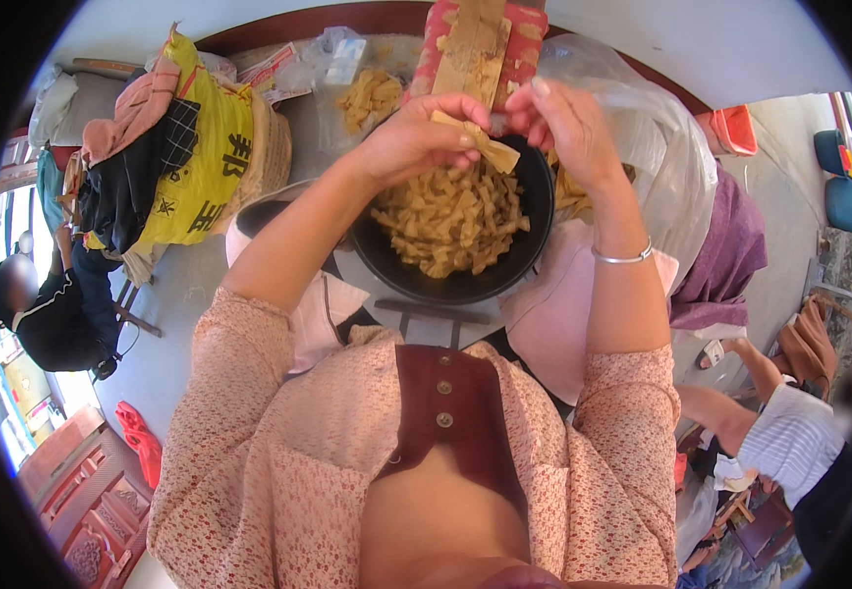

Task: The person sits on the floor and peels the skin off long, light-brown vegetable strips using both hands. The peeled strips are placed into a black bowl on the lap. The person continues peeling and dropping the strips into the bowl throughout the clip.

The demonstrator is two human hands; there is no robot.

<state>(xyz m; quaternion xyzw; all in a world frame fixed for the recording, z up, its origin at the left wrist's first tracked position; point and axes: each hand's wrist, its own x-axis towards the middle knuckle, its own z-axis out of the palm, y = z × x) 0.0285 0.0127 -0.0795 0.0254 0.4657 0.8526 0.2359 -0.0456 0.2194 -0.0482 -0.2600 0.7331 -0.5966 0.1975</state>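
My left hand (433,140) grips a flat yellowish strip (498,156), folded or bunched near its middle, above a round black basin (455,293). Close to the strip's upper side, my right hand (562,121) is raised with its fingers curled; whether they hold anything fine is too small to tell. Many short, knotted-looking yellowish pieces (455,221) fill much of the basin. Beyond it a worn wooden board (470,55) lies on a red patterned cushion (437,37). What the strips are made of cannot be told.
More flat strips (370,99) lie on plastic at the upper left. A yellow woven sack (216,169) with clothes stands left, and a large clear plastic bag (647,110) right. A red bin (735,131) is farther right. Other people sit at the far left and lower right.
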